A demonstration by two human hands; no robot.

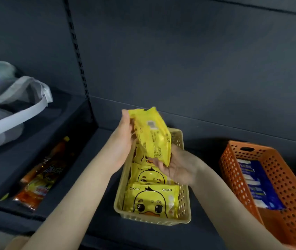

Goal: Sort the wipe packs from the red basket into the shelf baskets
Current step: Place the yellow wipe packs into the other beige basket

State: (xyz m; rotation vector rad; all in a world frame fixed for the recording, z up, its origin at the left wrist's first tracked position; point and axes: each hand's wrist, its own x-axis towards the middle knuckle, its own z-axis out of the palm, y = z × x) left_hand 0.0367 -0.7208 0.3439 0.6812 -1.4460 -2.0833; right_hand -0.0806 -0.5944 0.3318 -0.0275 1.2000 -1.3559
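1. Both hands held one yellow wipe pack (151,137) above the far end of the yellow basket (184,204), which sat on the dark shelf (93,186)
2. The pack was tilted, its printed back side facing the camera, upper end leaning left and away, lower end down toward the right
3. The left hand (123,139) gripped the pack along its left edge, fingers curled behind the upper end and the thumb pressed on the near face
4. The right hand (177,167) lay palm up under the lower end, fingers loosely curled around the bottom corner, supporting it from below
5. Inside the yellow basket, several more duck-print packs (151,201) stood in a row front to back, the nearest one showing a cartoon duck face toward the camera
6. An orange basket (287,204) stood to the right on the same shelf, apart from the yellow one, with blue and white packs (259,188) lined up inside it
7. On the left, in the neighbouring shelf bay, orange snack packets (41,175) lay flat
8. Above those, a grey and white bag (12,109) with a pale strap rested on a higher level at the far left
9. The red basket did not appear in this view
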